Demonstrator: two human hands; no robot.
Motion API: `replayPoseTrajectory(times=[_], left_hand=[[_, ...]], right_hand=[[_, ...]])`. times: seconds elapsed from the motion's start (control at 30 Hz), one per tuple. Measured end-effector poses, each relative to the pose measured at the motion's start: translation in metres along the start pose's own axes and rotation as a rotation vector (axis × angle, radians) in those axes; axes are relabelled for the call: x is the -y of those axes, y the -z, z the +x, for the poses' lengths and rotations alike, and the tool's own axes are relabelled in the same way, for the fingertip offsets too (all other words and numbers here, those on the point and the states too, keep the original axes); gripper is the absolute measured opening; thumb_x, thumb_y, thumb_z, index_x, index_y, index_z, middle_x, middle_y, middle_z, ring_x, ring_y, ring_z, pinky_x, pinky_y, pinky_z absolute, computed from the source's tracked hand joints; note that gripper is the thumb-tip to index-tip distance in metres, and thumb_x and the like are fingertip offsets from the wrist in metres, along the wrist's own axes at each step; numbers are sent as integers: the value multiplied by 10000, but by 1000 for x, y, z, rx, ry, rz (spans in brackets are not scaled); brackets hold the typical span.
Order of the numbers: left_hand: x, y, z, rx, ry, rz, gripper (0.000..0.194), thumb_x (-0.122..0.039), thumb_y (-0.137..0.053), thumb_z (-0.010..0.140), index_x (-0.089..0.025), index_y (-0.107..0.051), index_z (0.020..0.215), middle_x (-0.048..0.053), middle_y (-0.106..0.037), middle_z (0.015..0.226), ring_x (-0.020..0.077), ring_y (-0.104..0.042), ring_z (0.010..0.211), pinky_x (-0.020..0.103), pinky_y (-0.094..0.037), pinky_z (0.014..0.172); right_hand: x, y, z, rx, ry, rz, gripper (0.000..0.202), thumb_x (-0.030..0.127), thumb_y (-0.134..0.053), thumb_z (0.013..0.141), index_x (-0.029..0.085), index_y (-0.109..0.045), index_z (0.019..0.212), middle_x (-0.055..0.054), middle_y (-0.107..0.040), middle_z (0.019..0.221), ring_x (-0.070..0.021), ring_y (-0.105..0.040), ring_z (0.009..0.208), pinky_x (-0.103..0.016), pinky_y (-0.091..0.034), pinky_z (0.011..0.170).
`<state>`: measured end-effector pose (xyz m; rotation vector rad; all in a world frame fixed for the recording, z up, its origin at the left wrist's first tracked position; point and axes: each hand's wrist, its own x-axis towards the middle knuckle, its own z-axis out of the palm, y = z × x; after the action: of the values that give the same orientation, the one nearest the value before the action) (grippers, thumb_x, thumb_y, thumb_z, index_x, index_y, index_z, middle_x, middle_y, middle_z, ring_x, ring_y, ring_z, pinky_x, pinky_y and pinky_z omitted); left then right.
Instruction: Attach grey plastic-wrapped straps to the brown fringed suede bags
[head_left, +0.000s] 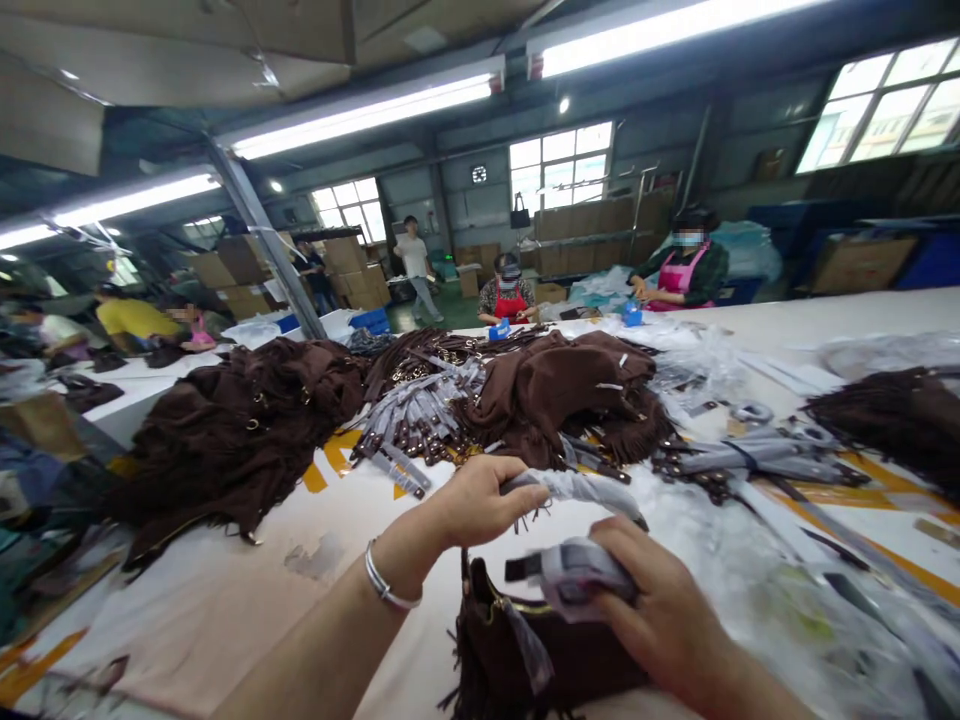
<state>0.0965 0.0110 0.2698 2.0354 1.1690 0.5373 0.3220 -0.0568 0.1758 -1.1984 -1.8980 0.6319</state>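
Observation:
A dark brown fringed handbag [585, 655] stands upright on the table below my hands, with a gold zipper along its top. My left hand [487, 497] is closed around the bag's handle [589, 490], a curved piece wrapped in greyish plastic film, and lifts it above the bag. Just over the bag's opening, my right hand [656, 590] grips a bundled strap [574, 575] in the same cloudy wrapping, blurred, with a black end sticking out to the left. A strip of clear film [531, 645] hangs at the bag's zipper.
Brown fringed bags lie in heaps at the left [247, 420] and centre [562, 385]. Between them is a pile of film-wrapped straps [424, 410]; more wrapped straps [750, 460] lie at the right. Crumpled clear plastic [780, 590] covers the right front. Co-workers sit across the table.

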Motion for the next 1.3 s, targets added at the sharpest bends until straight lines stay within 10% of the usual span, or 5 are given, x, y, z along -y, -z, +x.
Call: replayPoseTrajectory(times=[0.3,0.47,0.67,0.87,1.3], left_hand=[[-12,-8,-17,-24,-108,317,299,-445,-754,760,-182,-692,887,13,-631,881,158,-541,770,250,-382,659],[-16,-13,-18,20,23,298,87,-269,-664,756,-187,-642,773,-31,-604,693,127,-502,623,238,-321,555],[-16,-15,-25,-53,73,180,83,-214,-565,767,-184,-557,690,-56,-529,630,106,-456,599,229,-311,538],[-29,-24,-30,-56,101,140,56,-196,-561,750,-187,-544,697,-59,-517,639,106,-450,609,233,-310,546],[-44,-40,-32,127,-8,-341,441,-572,-499,923,-141,-589,953,28,-580,844,167,-526,788,273,-425,705]], right_hand=[[10,-26,21,26,-436,483,421,507,-592,865,136,-691,1038,-70,-740,843,-282,-681,848,-387,-560,756],[14,-28,28,-47,-349,552,435,513,-611,872,128,-707,1050,-122,-750,1057,-323,-662,1036,-472,-516,943],[5,-16,-1,-12,-155,215,361,412,-575,921,173,-619,1188,-80,-730,959,-224,-685,767,-345,-563,651],[18,28,-1,-348,371,-267,381,217,-629,872,194,-568,1247,-124,-663,1173,-268,-613,1091,-416,-495,950],[36,42,26,10,383,-465,120,75,-552,822,192,-523,826,-40,-578,797,-193,-516,706,-299,-354,638]])
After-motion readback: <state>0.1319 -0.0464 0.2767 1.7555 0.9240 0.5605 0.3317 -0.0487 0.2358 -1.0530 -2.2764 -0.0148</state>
